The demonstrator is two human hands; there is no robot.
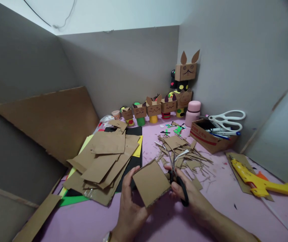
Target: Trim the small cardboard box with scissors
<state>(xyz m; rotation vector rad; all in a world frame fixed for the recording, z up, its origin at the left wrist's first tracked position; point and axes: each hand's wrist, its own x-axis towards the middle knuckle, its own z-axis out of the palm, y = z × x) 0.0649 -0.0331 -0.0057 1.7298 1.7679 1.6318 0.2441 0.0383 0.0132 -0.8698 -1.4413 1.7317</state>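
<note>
My left hand [131, 205] grips a square piece of cardboard [151, 183] by its left and lower edges, tilted above the pink tabletop. In my right hand [186, 191] is a pair of scissors [183, 193] with black handles, its blades pointing up and away from me. The right hand's fingers touch or nearly touch the right edge of the cardboard; exactly what they press on is partly hidden. Just beyond the scissors lies a heap of cardboard scraps and thin strips [184, 151].
Stacked cardboard sheets [106, 161] lie on the left over coloured paper. Cat-faced cardboard figures [154, 109] line the back wall beside a pink bottle [193, 112]. At right are a box [206, 141] with white-handled scissors [231, 117] and pens, and a yellow glue gun [262, 183].
</note>
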